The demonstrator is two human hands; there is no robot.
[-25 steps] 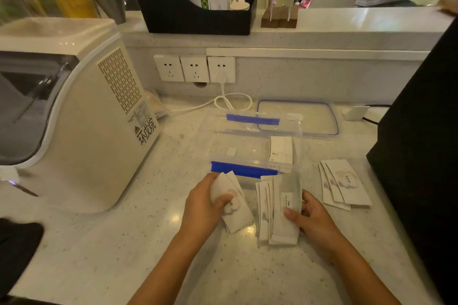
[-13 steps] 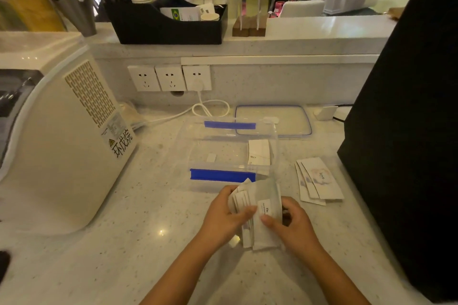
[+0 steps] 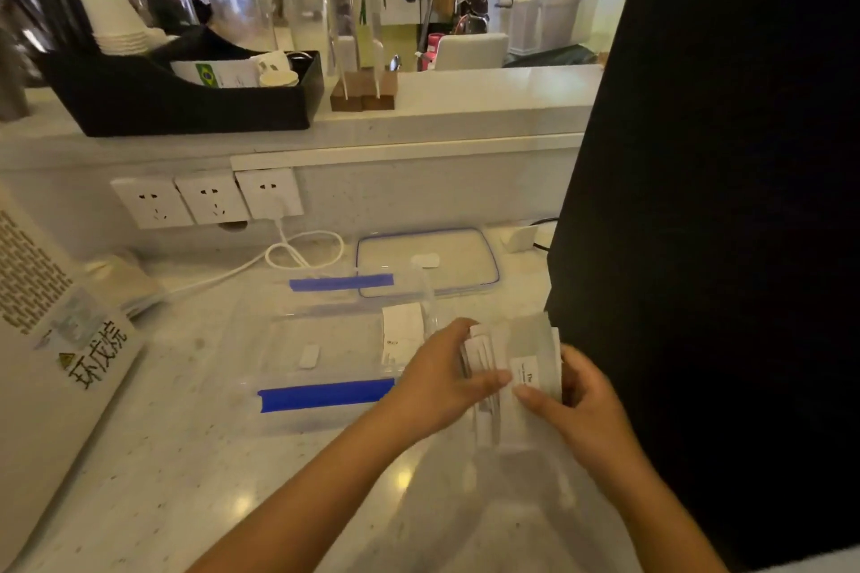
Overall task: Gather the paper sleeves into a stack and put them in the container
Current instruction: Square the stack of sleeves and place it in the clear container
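My left hand [image 3: 442,379] and right hand [image 3: 574,400] both grip the bundle of paper sleeves [image 3: 512,368], thumbs nearly meeting across its front, fingers curled behind. The bundle is held upright just off the right end of the clear container [image 3: 325,340], which I take as my landmark.

I judge the step in hand to be squaring the stack. To do it well I would loosen the pinch a little, tap the lower edges on the counter [image 3: 186,479] and press the sides flush, since several sleeves stand out unevenly at the left side of the bundle.

The sleeves are thin white paper, narrow and tall, the front one with a small printed label; the print is too blurred to read. One more sleeve [image 3: 402,333] stands inside the container against its right wall. The container's lid [image 3: 465,263] lies flat just behind it, and blue tape strips [image 3: 325,393] mark its near and far walls.
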